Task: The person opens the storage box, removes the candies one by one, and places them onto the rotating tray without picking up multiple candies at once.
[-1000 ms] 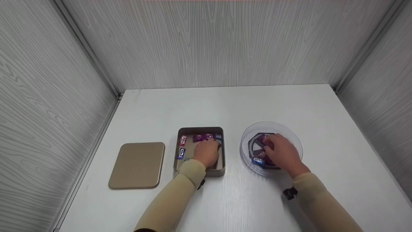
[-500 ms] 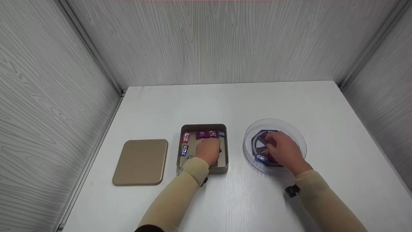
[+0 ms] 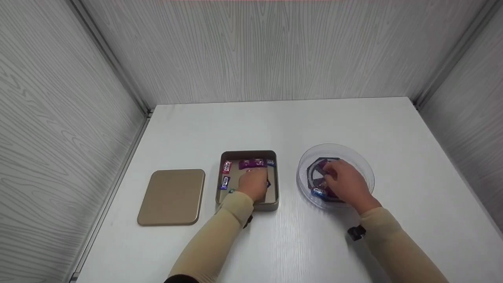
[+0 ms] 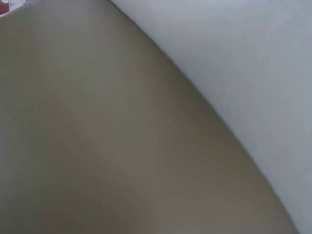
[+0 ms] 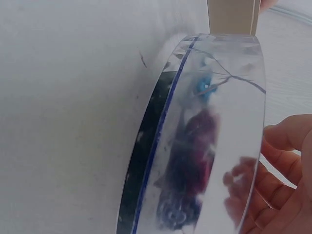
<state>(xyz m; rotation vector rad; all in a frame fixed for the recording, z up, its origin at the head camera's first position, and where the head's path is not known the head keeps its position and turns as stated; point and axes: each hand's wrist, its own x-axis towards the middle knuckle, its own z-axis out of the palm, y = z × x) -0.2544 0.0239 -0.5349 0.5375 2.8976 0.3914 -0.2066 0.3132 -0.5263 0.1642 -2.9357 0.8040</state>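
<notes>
A shallow gold tin (image 3: 247,206) holds several small wrapped candies, among them a red candy (image 3: 227,167) and a blue-purple candy (image 3: 224,182) at its left wall and purple candies (image 3: 251,163) at the back. My left hand (image 3: 253,184) reaches down into it. Its fingertips are hidden beneath the hand, and a dark blue candy (image 3: 268,183) peeks out at its right side. My right hand (image 3: 346,182) hangs over a clear round dish (image 3: 365,169), fingers loosely curved above purple and blue candies (image 3: 319,192). Nothing shows between thumb and fingers in the right wrist view.
Left of the tin a flat gold lid (image 3: 171,197) lies on the white table (image 3: 283,243). Grey wood-grain panels (image 3: 275,51) enclose the table at the back and both sides. The left wrist view is mostly filled by a blurred tan surface (image 4: 122,131).
The whole head view has shifted slightly. In the tin, my left hand has moved a little toward me, and more of the dark blue candy shows beside it. My right hand stays over the dish.
</notes>
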